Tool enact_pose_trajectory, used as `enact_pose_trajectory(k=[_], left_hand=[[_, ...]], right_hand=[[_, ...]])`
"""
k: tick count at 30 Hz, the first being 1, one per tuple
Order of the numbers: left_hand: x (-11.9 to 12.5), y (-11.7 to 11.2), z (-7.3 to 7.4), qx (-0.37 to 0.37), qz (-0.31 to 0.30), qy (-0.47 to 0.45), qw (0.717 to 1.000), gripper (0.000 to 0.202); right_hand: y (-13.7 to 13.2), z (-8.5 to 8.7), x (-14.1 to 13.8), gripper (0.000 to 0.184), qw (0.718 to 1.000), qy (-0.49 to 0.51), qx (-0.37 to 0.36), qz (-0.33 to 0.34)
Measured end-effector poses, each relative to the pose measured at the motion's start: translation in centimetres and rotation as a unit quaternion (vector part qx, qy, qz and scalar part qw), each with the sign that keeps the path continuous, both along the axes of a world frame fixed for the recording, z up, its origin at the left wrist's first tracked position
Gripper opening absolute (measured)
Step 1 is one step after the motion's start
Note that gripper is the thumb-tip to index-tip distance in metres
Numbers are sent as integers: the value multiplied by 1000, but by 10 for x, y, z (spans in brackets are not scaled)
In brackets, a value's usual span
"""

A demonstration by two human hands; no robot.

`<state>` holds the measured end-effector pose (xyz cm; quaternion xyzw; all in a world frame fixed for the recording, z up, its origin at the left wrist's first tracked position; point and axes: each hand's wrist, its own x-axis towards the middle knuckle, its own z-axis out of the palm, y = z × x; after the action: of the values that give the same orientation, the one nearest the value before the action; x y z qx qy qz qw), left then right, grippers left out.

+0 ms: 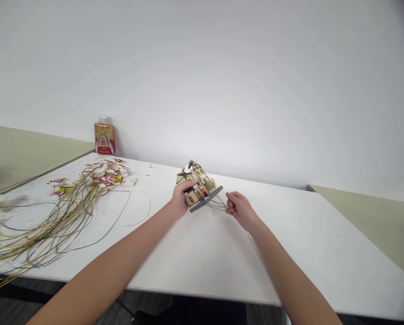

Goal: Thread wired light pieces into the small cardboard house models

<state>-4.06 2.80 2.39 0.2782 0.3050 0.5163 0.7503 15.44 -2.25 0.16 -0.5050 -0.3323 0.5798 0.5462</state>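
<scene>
A small model house (197, 183) with cream walls, red and yellow windows and a grey base (207, 199) is tilted on its side above the white table. My left hand (181, 197) grips it from the left, fingers across its front wall. Several thin dark wires (218, 205) run out from the underside of the base toward the right. At their far end my right hand (236, 207) pinches them between thumb and fingers. The exact wire ends are hidden in the fingers.
To the left on the white table (290, 234) lies a bundle of yellow and black wires (66, 212) with red-and-white striped pieces (109, 178) at its far end. A bottle with a red and gold label (104, 137) stands by the wall. Tiny dark bits (150, 166) lie near the back.
</scene>
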Motion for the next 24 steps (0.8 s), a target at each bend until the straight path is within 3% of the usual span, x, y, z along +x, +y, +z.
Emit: enact_pose_trajectory(k=[3, 8, 12, 15, 20, 24], left_hand=[[-1, -3, 0, -26, -30, -8, 999, 47], [-3, -4, -5, 7, -107, -39, 993, 53], [-6, -1, -9, 37, -172, -68, 982, 54], [-8, 1, -11, 40, -194, -69, 978, 54], [-9, 2, -11, 51, -203, -87, 974, 56], [-7, 1, -7, 25, -154, -45, 987, 56]], right_hand=[[0, -2, -2, 42, 998, -53, -8, 26], [-4, 4, -2, 42, 991, -112, 8, 71], [-10, 10, -3, 54, 982, -101, 55, 149], [-12, 12, -3, 52, 978, -73, 59, 186], [-8, 8, -2, 46, 982, -73, 71, 160], [-3, 1, 3, 48, 984, -121, 80, 104]])
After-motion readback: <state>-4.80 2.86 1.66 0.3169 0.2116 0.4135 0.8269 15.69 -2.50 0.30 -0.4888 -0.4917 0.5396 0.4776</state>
